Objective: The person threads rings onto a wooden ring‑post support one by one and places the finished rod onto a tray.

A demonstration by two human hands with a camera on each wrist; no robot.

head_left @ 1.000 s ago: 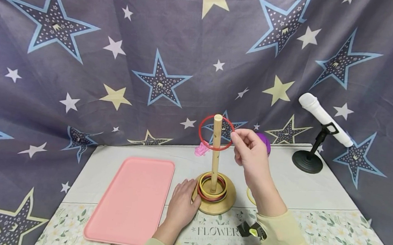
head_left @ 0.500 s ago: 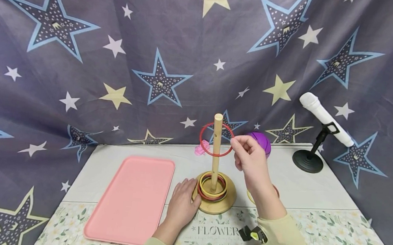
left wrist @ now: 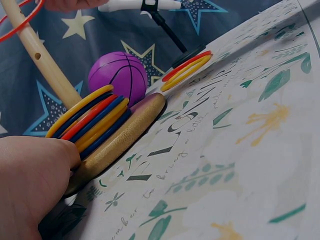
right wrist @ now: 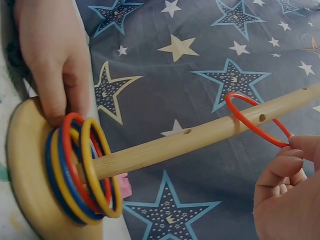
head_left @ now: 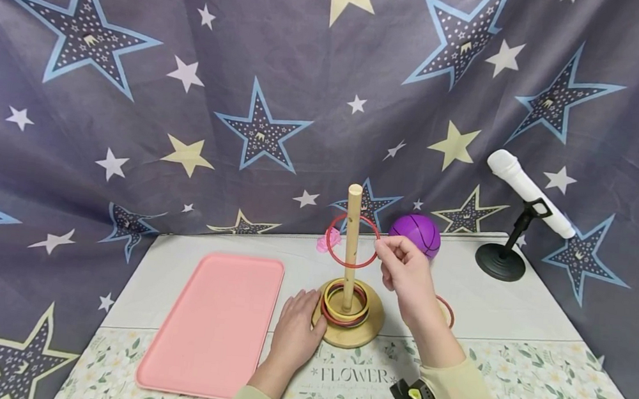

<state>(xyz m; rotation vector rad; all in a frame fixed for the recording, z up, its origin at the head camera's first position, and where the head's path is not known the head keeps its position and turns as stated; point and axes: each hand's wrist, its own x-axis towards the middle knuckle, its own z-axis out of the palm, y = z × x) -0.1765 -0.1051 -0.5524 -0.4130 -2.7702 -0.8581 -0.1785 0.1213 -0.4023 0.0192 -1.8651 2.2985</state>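
Note:
A wooden ring-toss stand, with an upright pole (head_left: 355, 206) on a round base (head_left: 373, 330), stands in the middle of the table. My right hand (head_left: 409, 279) pinches a red ring (right wrist: 255, 129) between thumb and fingertips. That ring encircles the pole around its middle, well above the stack. Several yellow, blue and red rings (left wrist: 92, 120) lie piled around the pole's foot. My left hand (head_left: 298, 327) rests at the base's left side, fingers extended, with the thumb close to the piled rings. In the right wrist view, its fingertips reach the base beside the rings.
A pink tray (head_left: 212, 324) lies to the left. Behind the pole are a small pink object (head_left: 327, 241) and a purple ball (head_left: 416, 231). A white microphone (head_left: 528, 191) on a black stand is at back right. Red and yellow loose rings (left wrist: 187, 69) lie right of the base.
My right hand has lowered the red ring along the pole from near its top to about its middle. The left hand has stayed at the base.

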